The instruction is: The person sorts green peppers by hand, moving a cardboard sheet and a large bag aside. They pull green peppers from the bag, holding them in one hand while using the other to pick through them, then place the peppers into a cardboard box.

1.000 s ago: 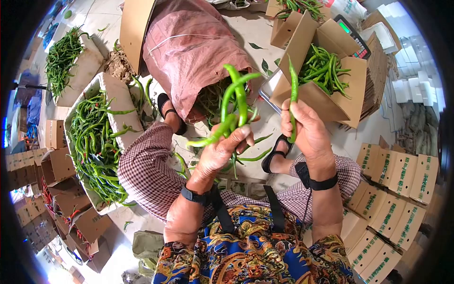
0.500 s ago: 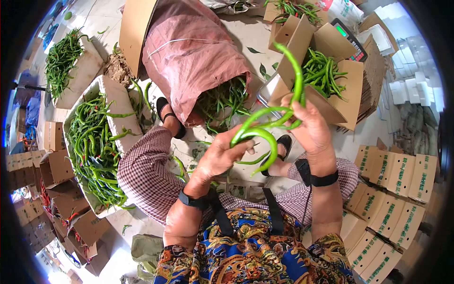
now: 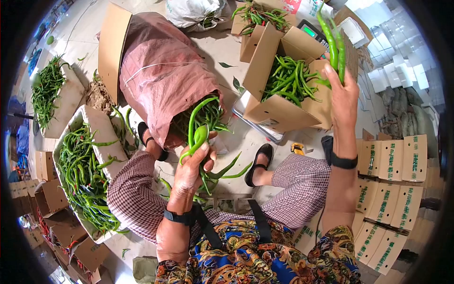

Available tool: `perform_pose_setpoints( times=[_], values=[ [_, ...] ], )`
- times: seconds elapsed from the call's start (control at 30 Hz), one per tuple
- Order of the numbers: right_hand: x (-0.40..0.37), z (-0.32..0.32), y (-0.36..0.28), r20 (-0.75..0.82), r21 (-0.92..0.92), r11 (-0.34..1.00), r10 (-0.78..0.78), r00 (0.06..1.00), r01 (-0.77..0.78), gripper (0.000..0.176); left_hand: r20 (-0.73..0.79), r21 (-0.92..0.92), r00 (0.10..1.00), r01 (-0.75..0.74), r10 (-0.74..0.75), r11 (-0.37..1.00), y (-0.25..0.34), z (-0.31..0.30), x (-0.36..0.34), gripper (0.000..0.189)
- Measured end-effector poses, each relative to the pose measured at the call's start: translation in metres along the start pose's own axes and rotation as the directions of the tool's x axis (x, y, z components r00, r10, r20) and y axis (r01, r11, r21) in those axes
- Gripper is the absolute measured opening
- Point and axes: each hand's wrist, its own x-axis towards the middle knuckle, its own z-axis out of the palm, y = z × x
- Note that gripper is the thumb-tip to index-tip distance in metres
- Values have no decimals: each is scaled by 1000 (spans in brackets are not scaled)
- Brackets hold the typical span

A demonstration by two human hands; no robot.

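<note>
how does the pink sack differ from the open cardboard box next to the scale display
The pink sack slumps on its side, while the cardboard box stands upright. The sack is soft and wrinkled; the box has stiff, flat walls. The sack looks bigger, the box smaller. Both are open, with green peppers showing inside.

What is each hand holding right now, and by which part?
The right hand grips long green peppers by their near ends. The left hand holds curved green peppers, but exactly where is hidden.
</note>
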Motion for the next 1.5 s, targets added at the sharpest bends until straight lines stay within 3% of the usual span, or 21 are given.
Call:
perform_pose_setpoints(
  times=[0.03,0.07,0.13,0.23,0.3,0.4,0.5,0.6,0.73,0.8,0.83,0.87,0.9,1.0,1.07,1.13,1.2,1.27,1.33,1.43,1.5],
  values=[
    [11,-10,19,24,-345,939,23,999,-13,28,-6,2,1000,2,-2,1000,0,0,-1,42],
    [16,-14,47,28,-341,940,28,999,-17,28,-15,-4,1000,-3,3,1000,0,0,0,41],
    [19,-18,103,349,-719,597,-133,928,356,33,-31,-9,999,-9,8,1000,0,0,2,41],
    [3,-28,143,481,-683,628,4,877,372,36,-27,-100,1000,-14,11,995,-4,-8,4,41],
    [-14,-16,86,318,-493,868,241,917,-57,36,-30,-193,999,-47,42,980,-4,-11,4,47],
    [-48,1,17,204,-410,910,155,967,-59,32,8,-328,993,-108,117,938,0,-21,9,55],
    [-90,8,-14,348,-508,859,143,927,58,29,44,-507,980,-145,194,849,12,-25,7,48],
    [-136,31,25,819,-387,789,57,571,477,42,133,-603,963,-108,233,790,16,-33,4,44],
    [-177,49,38,825,-361,769,-1,566,528,55,133,-663,962,-94,240,743,15,-38,1,43],
    [-181,52,35,724,-376,924,242,646,75,53,149,-765,961,-36,232,643,16,-36,0,39],
    [-184,56,35,725,-376,924,241,646,77,53,148,-765,961,-38,234,642,15,-35,0,39],
    [-189,61,36,771,-170,931,330,545,-323,45,157,-780,959,-25,235,625,14,-34,-1,38],
    [-192,65,35,832,24,735,361,421,-678,38,168,-795,957,-10,236,607,13,-32,-1,37],
    [-200,80,28,849,216,548,304,433,-808,28,191,-732,952,-25,240,680,0,-33,5,47],
    [-197,83,17,787,270,583,325,524,-766,23,16,-586,987,-121,160,801,10,-23,3,54],
    [-185,78,19,544,436,719,269,794,-542,21,31,-451,983,-147,180,880,0,-33,10,59],
    [-167,59,10,369,659,593,281,886,-463,19,-14,-348,991,-127,130,929,0,-32,10,55],
    [-155,48,13,352,617,654,269,896,-439,17,-62,-325,992,-126,112,937,-1,-27,7,47],
    [-154,47,17,331,570,712,258,908,-410,15,-154,43,978,-139,144,989,-3,-25,4,37],
    [-171,65,26,552,465,400,566,612,-790,10,-210,305,948,-168,238,937,-3,-18,3,36],
    [-184,78,38,645,441,321,536,545,-838,19,-225,367,928,-202,297,908,-9,-13,3,38]
  ],
)
